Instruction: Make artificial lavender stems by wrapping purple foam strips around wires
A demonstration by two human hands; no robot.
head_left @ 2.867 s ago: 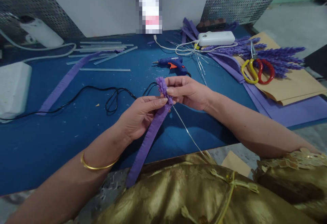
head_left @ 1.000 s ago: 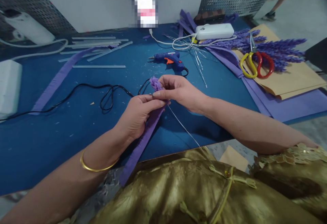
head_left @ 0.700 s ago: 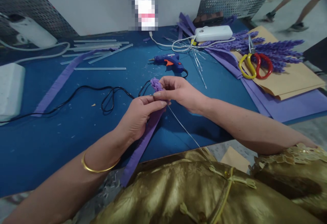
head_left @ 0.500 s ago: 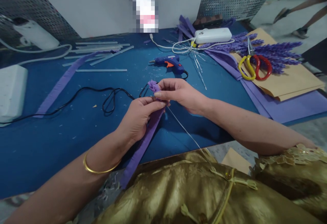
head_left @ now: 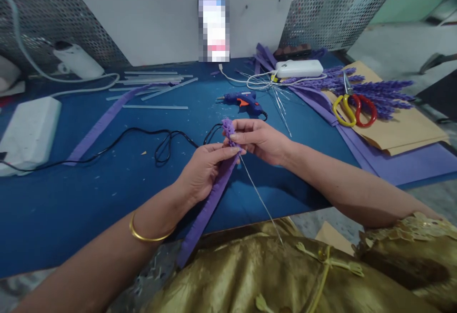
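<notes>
My left hand [head_left: 203,172] pinches a purple paper strip [head_left: 212,203], whose loose end hangs down past the table's front edge. With thumb and fingers, my right hand [head_left: 262,139] grips a small purple paper flower head [head_left: 227,126], formed where the strip winds round a thin wire [head_left: 259,194]. The wire slants down from my fingers toward my lap. Both hands meet just in front of a blue glue gun [head_left: 244,101], which lies on its side. My fingers hide part of the winding.
Clear glue sticks [head_left: 155,107] and another purple strip [head_left: 103,122] lie at left, near a white box [head_left: 30,130] and black cord. At right are scissors [head_left: 355,108], purple paper flowers [head_left: 385,89] and brown paper [head_left: 421,127]. Loose wires [head_left: 282,108] fan out by a power bank [head_left: 299,68].
The whole view has shifted, so things sit lower and mostly further right. More of the purple winding shows below the flower head between my fingers. Both hands keep their hold.
</notes>
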